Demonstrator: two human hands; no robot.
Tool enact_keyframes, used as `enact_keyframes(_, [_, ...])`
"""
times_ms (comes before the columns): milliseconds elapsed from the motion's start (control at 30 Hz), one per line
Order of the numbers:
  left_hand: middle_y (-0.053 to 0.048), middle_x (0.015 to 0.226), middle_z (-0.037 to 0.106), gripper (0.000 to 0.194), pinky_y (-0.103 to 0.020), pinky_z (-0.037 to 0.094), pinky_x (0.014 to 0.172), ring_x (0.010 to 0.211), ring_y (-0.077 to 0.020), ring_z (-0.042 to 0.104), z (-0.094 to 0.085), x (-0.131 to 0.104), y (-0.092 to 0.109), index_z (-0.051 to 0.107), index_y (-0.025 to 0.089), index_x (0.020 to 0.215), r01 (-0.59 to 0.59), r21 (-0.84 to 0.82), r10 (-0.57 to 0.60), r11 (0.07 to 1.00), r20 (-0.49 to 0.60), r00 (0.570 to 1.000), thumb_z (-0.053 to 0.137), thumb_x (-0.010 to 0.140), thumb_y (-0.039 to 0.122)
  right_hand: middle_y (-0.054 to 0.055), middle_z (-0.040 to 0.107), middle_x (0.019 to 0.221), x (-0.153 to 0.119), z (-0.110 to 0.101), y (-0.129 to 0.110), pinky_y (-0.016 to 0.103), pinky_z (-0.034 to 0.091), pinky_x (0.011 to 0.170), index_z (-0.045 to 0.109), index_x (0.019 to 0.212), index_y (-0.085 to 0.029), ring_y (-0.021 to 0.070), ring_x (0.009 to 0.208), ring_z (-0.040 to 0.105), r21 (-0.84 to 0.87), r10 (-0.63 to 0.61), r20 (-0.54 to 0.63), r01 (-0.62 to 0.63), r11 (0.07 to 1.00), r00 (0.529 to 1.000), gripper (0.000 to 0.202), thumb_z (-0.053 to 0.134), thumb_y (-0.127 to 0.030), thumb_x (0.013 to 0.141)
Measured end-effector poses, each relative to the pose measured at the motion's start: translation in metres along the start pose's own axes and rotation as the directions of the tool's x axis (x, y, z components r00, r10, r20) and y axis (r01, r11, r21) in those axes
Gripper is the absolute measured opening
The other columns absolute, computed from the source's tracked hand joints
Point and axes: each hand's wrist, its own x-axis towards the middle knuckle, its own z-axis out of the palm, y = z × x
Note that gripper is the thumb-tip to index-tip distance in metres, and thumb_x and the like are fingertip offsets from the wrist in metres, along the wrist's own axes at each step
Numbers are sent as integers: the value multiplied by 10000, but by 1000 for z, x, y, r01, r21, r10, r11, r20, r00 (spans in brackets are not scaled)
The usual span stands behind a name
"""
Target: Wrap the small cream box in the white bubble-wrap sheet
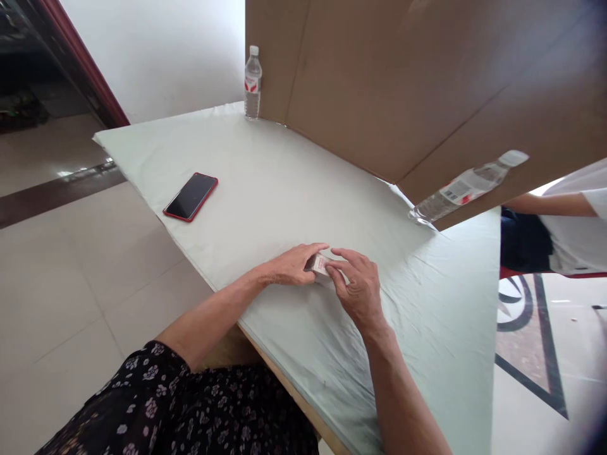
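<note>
Near the front edge of the cloth-covered table (pixel 294 202), both hands are at a small whitish box (pixel 320 264) with red print on its top. My left hand (pixel 296 262) is wrapped round the box's left side, thumb at the near side and fingers at the far side. With thumb and fingertips, my right hand (pixel 358 278) touches the right end of the box, its index finger arched above. Part of the box is hidden by the fingers, and I cannot make out its smaller print.
A phone in a red case (pixel 191 197) lies to the left. Brown cardboard panels (pixel 351 95) stand across the back, with an upright water bottle (pixel 253 85) at their left end and a tilted bottle (pixel 467 188) against their right side. Another person's arm (pixel 552 204) shows behind at right.
</note>
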Motion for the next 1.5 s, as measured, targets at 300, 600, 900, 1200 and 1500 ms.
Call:
enact_keyframes(300, [-162,1332,560,933,-436,448,995,1182,-308,550,-2,-1,6,304,137,1538,99,-363,-104,927,7,995,678,696,288,115,722,1140,61,-11,25,455,473,934,615,834,-231,259,1082,656,48,119,0,-118,992,993,143,502,-287,904])
enact_keyframes(600, [-94,1124,620,714,-348,470,892,958,-190,615,-1,7,0,450,179,1375,68,-735,-181,674,-76,981,705,712,240,104,715,1052,116,-6,76,459,505,886,575,724,-244,252,987,648,86,268,-7,-267,960,963,118,521,-295,815])
enact_keyframes(900, [-105,1122,700,433,-365,463,974,1069,-223,630,2,11,-6,660,116,1162,236,-660,-353,713,-46,935,659,733,172,45,695,841,66,-14,36,354,503,693,636,903,-205,183,694,639,384,655,-25,-597,704,755,342,557,-533,843])
enact_keyframes(1200, [-145,1233,651,424,-378,500,975,1100,-228,631,5,7,-3,637,113,1194,143,-437,-268,888,-239,933,643,781,208,25,638,626,33,-4,13,315,392,619,613,647,-220,175,607,544,32,572,217,-592,806,791,226,553,-395,777])
enact_keyframes(1500, [-139,1259,618,59,-374,457,1045,1193,-234,596,12,5,0,612,167,759,138,16,-122,990,-380,917,671,757,173,-20,570,630,-12,0,29,284,420,573,627,778,-193,131,571,484,480,707,137,-671,566,694,287,597,-479,783])
